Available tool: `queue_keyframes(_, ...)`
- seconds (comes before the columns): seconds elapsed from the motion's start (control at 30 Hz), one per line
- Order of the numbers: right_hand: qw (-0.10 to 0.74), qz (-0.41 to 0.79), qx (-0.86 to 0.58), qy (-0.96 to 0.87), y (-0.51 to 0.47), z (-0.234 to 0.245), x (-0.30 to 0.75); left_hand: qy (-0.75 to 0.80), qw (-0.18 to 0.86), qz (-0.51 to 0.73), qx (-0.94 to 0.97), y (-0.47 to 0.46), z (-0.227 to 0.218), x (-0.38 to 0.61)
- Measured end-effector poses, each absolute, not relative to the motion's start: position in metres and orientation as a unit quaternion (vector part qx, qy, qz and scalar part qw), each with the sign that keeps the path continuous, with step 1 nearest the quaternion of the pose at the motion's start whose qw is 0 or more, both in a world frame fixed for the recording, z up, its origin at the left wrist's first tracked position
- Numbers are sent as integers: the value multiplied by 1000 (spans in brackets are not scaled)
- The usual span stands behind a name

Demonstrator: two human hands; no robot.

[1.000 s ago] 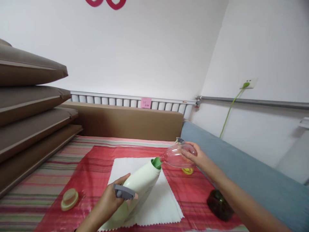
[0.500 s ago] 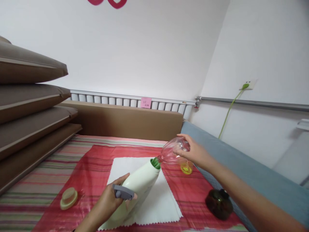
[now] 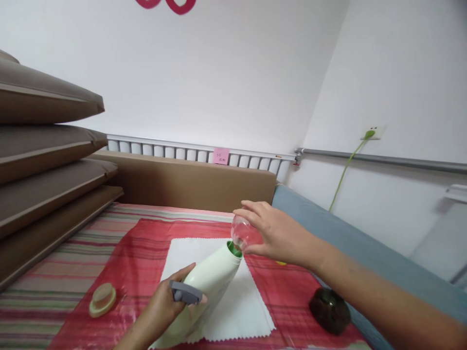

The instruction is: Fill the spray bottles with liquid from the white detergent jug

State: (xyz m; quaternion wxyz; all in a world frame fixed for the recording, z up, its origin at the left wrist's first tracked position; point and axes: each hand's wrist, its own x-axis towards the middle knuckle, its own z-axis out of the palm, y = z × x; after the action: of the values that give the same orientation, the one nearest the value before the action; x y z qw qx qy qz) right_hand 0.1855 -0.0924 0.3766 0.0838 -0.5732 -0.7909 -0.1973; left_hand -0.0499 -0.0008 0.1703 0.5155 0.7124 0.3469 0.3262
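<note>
Clearly, two containers meet mouth to mouth at the middle of the scene. The pale green flask (image 3: 215, 272) leans with its mouth up toward the far right and its base toward the near left, over the white cloth (image 3: 242, 311). The left hand (image 3: 170, 296) grasps it low on its left side, at the grey handle (image 3: 186, 292). Inside its mouth the wall is a deeper green (image 3: 234, 249), with faint pale streaks; how full the flask is, nobody could tell from here. The right hand (image 3: 277, 231) grasps a clear bottle (image 3: 243, 230), fingers over the far side and thumb beneath, and tips it so that its narrow end points down at the flask's mouth. The bottle is see-through, red cloth showing faintly through it; the hand covers much of it, and the level of anything inside cannot be made out. To the near left, a cream stopper (image 3: 102, 298) lies on the red cloth (image 3: 124, 257). To the near right sits a dark, rounded jar (image 3: 329, 311), too dark to reveal its contents. A bit of something yellow (image 3: 280, 263) peeks out below the right hand. A striped cover (image 3: 29, 311) spreads under the red cloth, beside stacked cushions (image 3: 47, 141) at the left.
</note>
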Motion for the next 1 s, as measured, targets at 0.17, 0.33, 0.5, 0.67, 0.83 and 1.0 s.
queue_keyframes(0.17, 75, -202, -567, -795, -90, 378, 179, 341, 511, 333, 716, 1, 165, -53)
queue_keyframes(0.33, 123, -156, -602, -774, -89, 369, 188, 342, 509, 350, 708, 0, 161, -54)
queue_keyframes(0.5, 198, -103, -638, -737, -87, 362, 206, 346, 516, 380, 685, -7, 159, -55)
queue_keyframes(0.67, 473, 62, -679, -558, -95, 321, 242, 363, 526, 434, 636, -2, 171, -63)
queue_keyframes(0.83, 668, 278, -603, -335, -125, 224, 255, 327, 523, 514, 596, 23, 190, -64)
queue_keyframes(1.0, 719, 409, -543, -148, -147, 141, 235, 331, 502, 537, 592, 50, 169, -48)
